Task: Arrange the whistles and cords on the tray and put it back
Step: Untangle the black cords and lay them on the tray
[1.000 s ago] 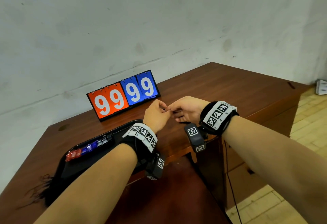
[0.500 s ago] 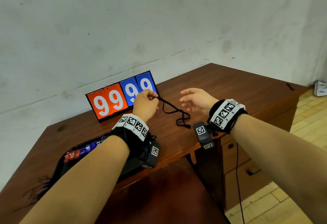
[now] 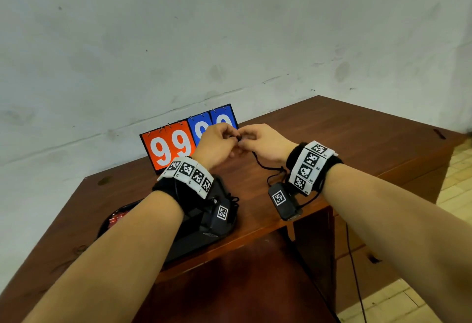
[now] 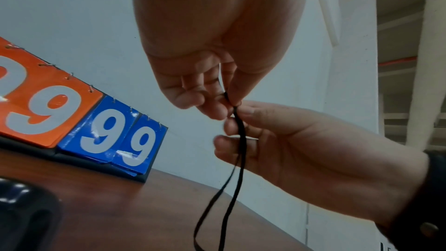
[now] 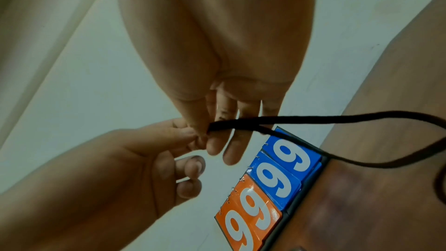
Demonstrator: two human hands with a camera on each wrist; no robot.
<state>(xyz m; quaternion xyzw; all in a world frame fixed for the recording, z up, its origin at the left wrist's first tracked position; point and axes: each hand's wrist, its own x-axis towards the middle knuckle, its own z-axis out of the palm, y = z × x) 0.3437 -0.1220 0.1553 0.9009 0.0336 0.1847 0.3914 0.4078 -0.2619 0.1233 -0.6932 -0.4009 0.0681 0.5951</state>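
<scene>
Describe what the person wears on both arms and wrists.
Both forearms are bare, no sleeves. Each wrist carries a black band wrapped with a white strip of square black-and-white markers. A small black camera box with its own marker hangs under each wrist; a thin black cable hangs below the right one.

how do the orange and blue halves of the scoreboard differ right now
In the head view the orange half shows both its white 9s in full, while the blue half is partly covered by the left hand and right hand, which pinch a black cord in front of it. The orange half sits nearer the black tray; the blue half is farther from it. Both read 99, as the wrist views show.
</scene>
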